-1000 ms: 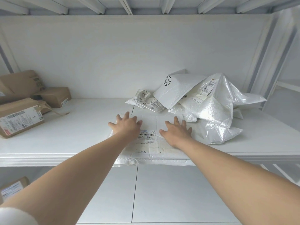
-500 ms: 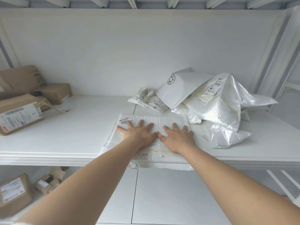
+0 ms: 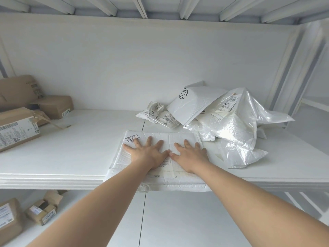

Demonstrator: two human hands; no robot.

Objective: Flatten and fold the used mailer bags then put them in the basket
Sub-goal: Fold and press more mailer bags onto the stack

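Mailer (image 3: 183, 138), white and padded, lies on the shelf (image 3: 80, 150) dead ahead of the person; clock read with 12 at the back wall. Left hand (image 3: 148, 153) covers its 9 o'clock half, right hand (image 3: 189, 155) its 3 o'clock half. Fingers of both are straight and fanned toward 12, palms pressing down, thumbs meeting near the middle. Neither pinches or grips anything.

Far edge of the mailer sits at 12. Near edge at 6 hangs over the shelf lip. Faint crease (image 3: 169, 141) runs 12 to 6 between the two hands. Long axis looks to run 9 to 3, though the wide lens makes that uncertain. Printed label (image 3: 132, 139) at the 10 o'clock corner, partly under the left fingertips.

Judgement: flattening step, fold not yet begun. If the fold follows the crease, one side edge must travel over to the other. Left hand is nearer the 9 o'clock edge, right hand nearer the 3 o'clock edge, so either could lift while the other pins.

Pile of bags (image 3: 226, 125), crumpled and unflattened, sits at 1 to 2 o'clock from the right hand. Its nearest plastic lies just beside the mailer's 3 o'clock edge and could snag a fold started from that side. Cardboard boxes (image 3: 17, 129) well apart at 9 to 10 o'clock. Basket not in view.
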